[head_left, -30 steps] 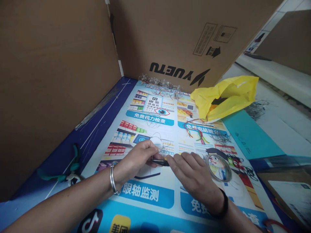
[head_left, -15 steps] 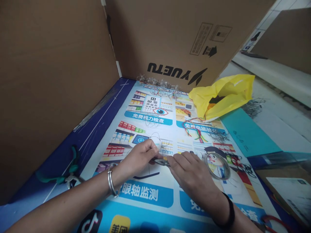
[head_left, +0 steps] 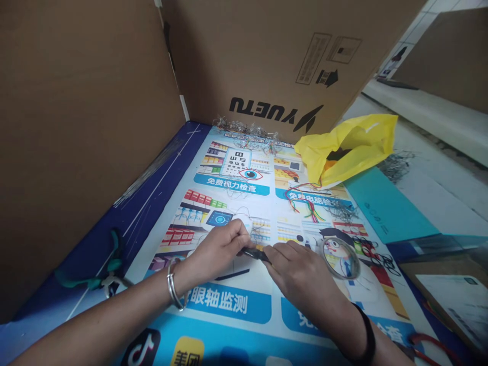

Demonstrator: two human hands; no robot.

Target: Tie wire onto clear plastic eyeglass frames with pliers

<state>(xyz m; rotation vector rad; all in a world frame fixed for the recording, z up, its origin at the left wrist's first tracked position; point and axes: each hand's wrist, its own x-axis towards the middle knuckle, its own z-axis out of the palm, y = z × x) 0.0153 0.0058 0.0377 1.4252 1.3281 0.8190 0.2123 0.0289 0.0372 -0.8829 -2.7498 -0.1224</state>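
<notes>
Left hand (head_left: 219,249): fingers pinched shut on the near end of a slim dark tool (head_left: 256,253), low over the printed poster (head_left: 229,305); a silver bangle (head_left: 173,291) sits on the wrist.
Right hand (head_left: 301,269): knuckles up, fingers curled, fingertips closed on the other end of the same tool; a black wristband (head_left: 366,339) circles the wrist.
Slim dark tool: held between the two hands, just above the middle of the poster; its exact kind cannot be told.
Thin wire frame (head_left: 249,226): lies on the poster just beyond the left fingers, partly hidden by them.
Round lens (head_left: 341,256): flat on the poster just right of the right hand, clear of it.
Coloured wires (head_left: 305,202): a loose bunch farther back, near the mouth of a yellow plastic bag (head_left: 351,147).
Wire pile (head_left: 247,133): tangled bits at the foot of the cardboard box (head_left: 274,61) marked YUETU, which walls off the back.
Cardboard panel (head_left: 76,112): stands along the left side, closing in the work area.
Green-handled pliers (head_left: 102,277): on the blue border, left of the left forearm.
Teal sheet (head_left: 389,211): right of the poster, well apart from both hands.
</notes>
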